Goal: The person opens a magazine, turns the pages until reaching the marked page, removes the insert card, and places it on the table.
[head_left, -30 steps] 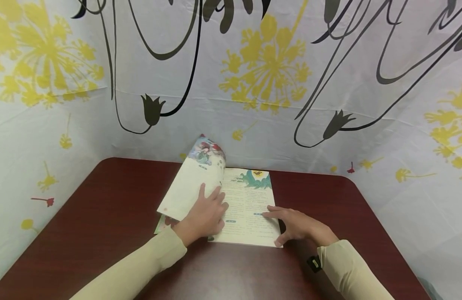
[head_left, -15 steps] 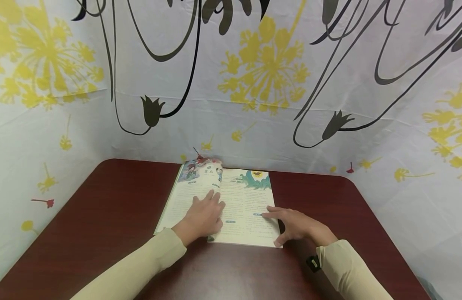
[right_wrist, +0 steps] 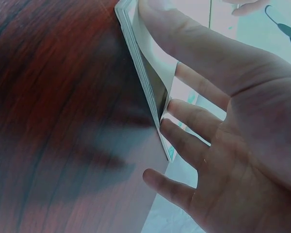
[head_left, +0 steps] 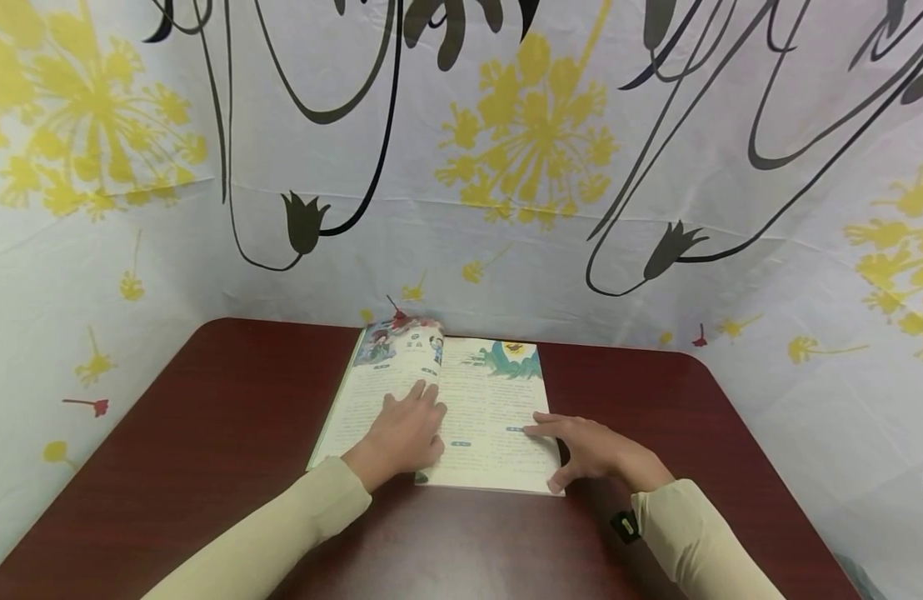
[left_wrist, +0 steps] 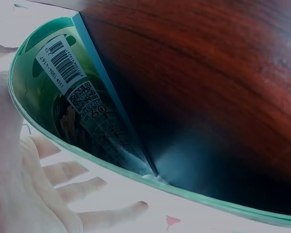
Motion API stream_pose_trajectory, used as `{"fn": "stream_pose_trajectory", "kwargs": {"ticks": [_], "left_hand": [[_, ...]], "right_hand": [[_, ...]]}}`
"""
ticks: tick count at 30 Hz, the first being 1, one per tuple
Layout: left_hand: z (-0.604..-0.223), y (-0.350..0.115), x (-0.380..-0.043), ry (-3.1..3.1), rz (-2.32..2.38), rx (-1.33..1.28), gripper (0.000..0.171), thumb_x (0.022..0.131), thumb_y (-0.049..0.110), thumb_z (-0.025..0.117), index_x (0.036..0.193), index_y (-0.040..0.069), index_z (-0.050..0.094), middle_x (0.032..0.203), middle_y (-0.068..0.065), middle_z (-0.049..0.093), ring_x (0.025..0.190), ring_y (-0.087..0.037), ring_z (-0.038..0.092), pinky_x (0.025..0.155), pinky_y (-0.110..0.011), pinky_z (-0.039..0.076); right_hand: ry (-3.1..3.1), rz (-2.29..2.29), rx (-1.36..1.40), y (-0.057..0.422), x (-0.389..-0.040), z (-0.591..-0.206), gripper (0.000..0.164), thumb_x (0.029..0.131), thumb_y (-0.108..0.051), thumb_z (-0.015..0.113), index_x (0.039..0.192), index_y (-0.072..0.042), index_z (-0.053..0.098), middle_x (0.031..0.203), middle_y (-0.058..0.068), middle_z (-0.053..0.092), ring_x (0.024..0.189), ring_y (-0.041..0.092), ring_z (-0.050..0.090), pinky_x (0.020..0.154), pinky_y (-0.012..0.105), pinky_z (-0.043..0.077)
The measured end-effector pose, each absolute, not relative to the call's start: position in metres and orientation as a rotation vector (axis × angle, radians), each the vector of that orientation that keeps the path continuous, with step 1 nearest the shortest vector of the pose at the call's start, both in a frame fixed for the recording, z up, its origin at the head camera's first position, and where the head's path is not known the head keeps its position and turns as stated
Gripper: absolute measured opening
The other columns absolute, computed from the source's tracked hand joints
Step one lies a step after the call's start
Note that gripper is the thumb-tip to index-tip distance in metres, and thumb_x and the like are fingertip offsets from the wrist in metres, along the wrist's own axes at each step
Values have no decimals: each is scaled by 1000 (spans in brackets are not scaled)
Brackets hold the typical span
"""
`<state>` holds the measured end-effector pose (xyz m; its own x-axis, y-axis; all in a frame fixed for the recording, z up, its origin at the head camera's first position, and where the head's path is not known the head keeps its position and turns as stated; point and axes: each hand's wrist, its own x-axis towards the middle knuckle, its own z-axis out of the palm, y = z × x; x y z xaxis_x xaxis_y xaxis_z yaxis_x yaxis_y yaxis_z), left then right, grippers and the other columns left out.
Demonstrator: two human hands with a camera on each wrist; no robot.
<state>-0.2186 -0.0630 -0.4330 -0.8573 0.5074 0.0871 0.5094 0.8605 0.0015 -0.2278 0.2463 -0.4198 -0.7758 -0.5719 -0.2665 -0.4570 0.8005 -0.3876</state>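
An open paperback magazine with cream printed pages (head_left: 465, 404) lies on the dark red wood-grain table (head_left: 229, 425), by that table's far edge. Across the magazine's left page (head_left: 352, 408), near the spine, rests the left hand (head_left: 405, 425), its fingers extended and spread apart. At the magazine's lower right corner is the right hand (head_left: 592, 446), spread wide, with the thumb at the corner and other fingers reaching over the right page (head_left: 491, 417). In the right wrist view a sheet bows up from the magazine's stacked edge beside those fingers. A teal wave-like drawing (head_left: 510, 360) tops the magazine's right side. Under the magazine's bowed left half, the left wrist view shows a green cover (left_wrist: 63, 104) with a white barcode label (left_wrist: 61, 63). Behind the magazine hangs white cloth printed with yellow flowers and dark vines (head_left: 401, 267)
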Motion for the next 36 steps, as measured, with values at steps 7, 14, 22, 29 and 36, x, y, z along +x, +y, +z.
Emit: {"fn": "stream_pose_trajectory", "kwargs": {"ticks": [7, 14, 22, 29, 36], "left_hand": [[-435, -62, -218, -2940, -5, -781, 44, 94, 41, 56, 119, 6, 65, 139, -16, 53, 135, -35, 44, 88, -64, 46], [-439, -59, -217, -2866, -4, -867, 51, 98, 51, 50, 125, 11, 65, 141, -14, 54, 137, -32, 44, 102, -63, 38], [-445, -51, -215, -2841, -62, -1119, 67, 96, 66, 43, 143, 20, 54, 154, -6, 43, 145, -26, 34, 113, -56, 30], [-444, -46, -212, -2877, -35, -1133, 86, 84, 80, 48, 148, 22, 48, 157, -5, 39, 145, -26, 33, 113, -55, 30], [-445, -45, -212, -2855, 0, -1144, 93, 78, 79, 58, 149, 21, 46, 155, -7, 40, 144, -27, 35, 112, -56, 31]], "right_hand": [[2630, -414, -765, 245, -228, -418, 83, 70, -27, 91, 143, -15, 55, 154, 16, 40, 141, 43, 35, 104, 62, 36], [2648, -408, -759, 244, -229, -419, 80, 69, -26, 91, 141, -15, 58, 152, 16, 43, 139, 42, 38, 104, 61, 37], [2646, -398, -784, 243, -230, -418, 77, 71, -31, 89, 140, -14, 59, 151, 18, 45, 138, 43, 39, 105, 61, 36], [2647, -387, -818, 245, -233, -419, 74, 75, -41, 85, 138, -13, 61, 149, 18, 47, 137, 42, 41, 104, 62, 37], [2652, -400, -836, 245, -234, -420, 71, 77, -46, 82, 137, -14, 62, 149, 18, 48, 137, 42, 42, 103, 62, 38]]}}
